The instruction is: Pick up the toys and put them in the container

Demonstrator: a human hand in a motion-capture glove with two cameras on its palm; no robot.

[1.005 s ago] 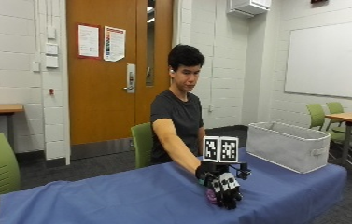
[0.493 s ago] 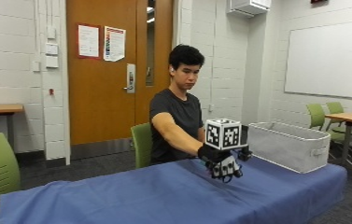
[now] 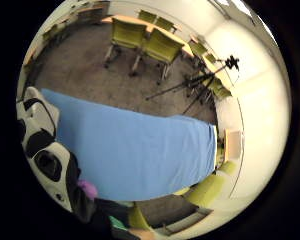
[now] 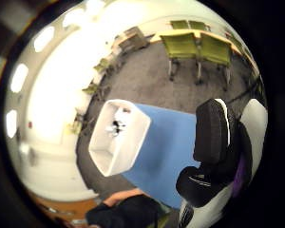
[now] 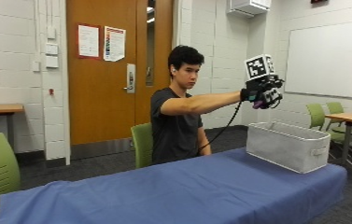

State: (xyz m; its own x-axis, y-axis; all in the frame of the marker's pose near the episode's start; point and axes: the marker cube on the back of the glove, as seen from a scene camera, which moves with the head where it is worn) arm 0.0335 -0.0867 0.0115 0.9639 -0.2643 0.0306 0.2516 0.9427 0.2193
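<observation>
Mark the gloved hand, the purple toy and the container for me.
right hand (image 5: pixel 261 94), outside view, gloved fingers.
purple toy (image 3: pixel 87 189), little finger side palm view, its visible top.
container (image 5: pixel 284 148), outside view, front wall.

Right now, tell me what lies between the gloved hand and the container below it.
Nothing: in the outside view the gloved right hand, gripping a purple toy, is raised above the grey container, with only open air between them.

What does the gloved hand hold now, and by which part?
The right hand holds a purple toy inside its curled fingers, above the container; the gripped part is hidden.
</observation>
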